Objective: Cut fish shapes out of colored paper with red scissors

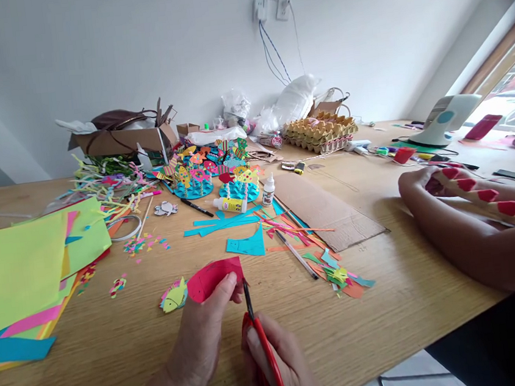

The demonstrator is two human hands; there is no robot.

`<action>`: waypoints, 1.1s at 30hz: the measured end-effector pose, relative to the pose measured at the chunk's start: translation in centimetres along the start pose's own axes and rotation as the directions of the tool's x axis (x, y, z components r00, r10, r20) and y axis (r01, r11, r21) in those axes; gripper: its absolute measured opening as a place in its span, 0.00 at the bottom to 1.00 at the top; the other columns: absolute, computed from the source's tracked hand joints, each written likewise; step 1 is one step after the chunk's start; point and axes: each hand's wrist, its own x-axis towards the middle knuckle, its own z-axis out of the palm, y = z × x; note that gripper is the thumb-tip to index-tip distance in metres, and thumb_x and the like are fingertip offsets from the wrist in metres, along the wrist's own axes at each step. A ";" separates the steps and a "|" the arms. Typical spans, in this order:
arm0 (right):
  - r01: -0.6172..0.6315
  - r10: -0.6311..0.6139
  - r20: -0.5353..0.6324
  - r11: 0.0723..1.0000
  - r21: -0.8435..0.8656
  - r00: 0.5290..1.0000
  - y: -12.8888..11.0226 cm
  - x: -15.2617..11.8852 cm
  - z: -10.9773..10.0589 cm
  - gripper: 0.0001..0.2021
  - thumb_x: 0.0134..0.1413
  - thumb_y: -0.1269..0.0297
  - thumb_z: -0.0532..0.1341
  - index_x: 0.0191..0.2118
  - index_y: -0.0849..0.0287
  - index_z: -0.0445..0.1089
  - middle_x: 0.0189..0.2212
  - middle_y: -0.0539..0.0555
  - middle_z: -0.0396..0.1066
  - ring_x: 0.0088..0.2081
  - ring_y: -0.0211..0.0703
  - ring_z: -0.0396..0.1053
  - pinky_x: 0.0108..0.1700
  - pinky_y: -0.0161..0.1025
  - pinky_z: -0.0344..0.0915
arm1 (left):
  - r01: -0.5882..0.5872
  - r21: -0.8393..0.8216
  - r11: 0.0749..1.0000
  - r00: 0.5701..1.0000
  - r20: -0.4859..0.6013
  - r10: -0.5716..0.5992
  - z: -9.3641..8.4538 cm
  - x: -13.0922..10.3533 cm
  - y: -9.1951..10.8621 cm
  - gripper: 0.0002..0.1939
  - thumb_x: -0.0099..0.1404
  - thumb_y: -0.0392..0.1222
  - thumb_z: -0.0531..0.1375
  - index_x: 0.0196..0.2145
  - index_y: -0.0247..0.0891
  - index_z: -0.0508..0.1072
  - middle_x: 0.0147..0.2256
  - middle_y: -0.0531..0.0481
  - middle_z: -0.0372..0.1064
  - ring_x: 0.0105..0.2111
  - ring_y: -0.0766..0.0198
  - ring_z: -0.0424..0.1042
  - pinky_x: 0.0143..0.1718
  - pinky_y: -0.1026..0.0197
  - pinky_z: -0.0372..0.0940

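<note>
My left hand (pixel 215 311) pinches a piece of red paper (pixel 211 277) that has faint drawn lines on it. In my right hand (pixel 287 362) is a pair of scissors (pixel 269 354) with red handles, its dark blades at the paper's right edge. Whether the blades touch the paper, I cannot tell. Just left of the red paper lies a yellow-green paper fish (pixel 174 297). Beyond it, a blue paper piece (pixel 247 243) with a drawn outline rests on the table.
Colored sheets (pixel 17 267) are stacked at left. Paper scraps (pixel 339 273), a pen (pixel 297 255), cardboard (pixel 328 210) and a glue bottle (pixel 268 190) lie ahead. Paper fish stand on blue bases (pixel 239 192). At right, another person's arms (pixel 450 234) surround a strip with red pieces (pixel 488 194).
</note>
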 end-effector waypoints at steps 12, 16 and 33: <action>0.062 -0.076 -0.107 0.990 -0.129 0.991 0.8 0.8 0.4 0.24 0.54 0.40 0.49 0.23 0.57 0.56 0.20 0.47 0.56 0.22 0.35 0.53 0.22 0.32 0.51 | 0.098 -0.156 0.983 0.990 -0.081 -0.111 0.4 -0.6 -0.2 0.09 0.49 0.42 0.66 0.28 0.36 0.74 0.27 0.52 0.74 0.32 0.61 0.71 0.38 0.59 0.65; 0.084 -0.093 -0.062 0.987 -0.136 0.994 1.6 -0.1 -0.1 0.25 0.53 0.39 0.47 0.22 0.57 0.56 0.18 0.47 0.53 0.21 0.36 0.52 0.22 0.33 0.49 | 0.036 -0.220 0.975 0.993 -0.101 -0.059 0.4 -0.1 0.4 0.07 0.49 0.41 0.65 0.26 0.36 0.74 0.25 0.53 0.74 0.29 0.62 0.70 0.35 0.60 0.65; 0.317 -0.297 -0.274 0.948 0.033 0.915 -4.7 1.9 -3.2 0.09 0.46 0.64 0.63 0.31 0.56 0.60 0.25 0.47 0.64 0.25 0.37 0.64 0.26 0.33 0.62 | 0.091 0.037 0.995 0.979 0.180 -0.096 0.2 -2.3 0.1 0.10 0.55 0.47 0.62 0.31 0.39 0.76 0.30 0.51 0.72 0.33 0.61 0.67 0.39 0.58 0.63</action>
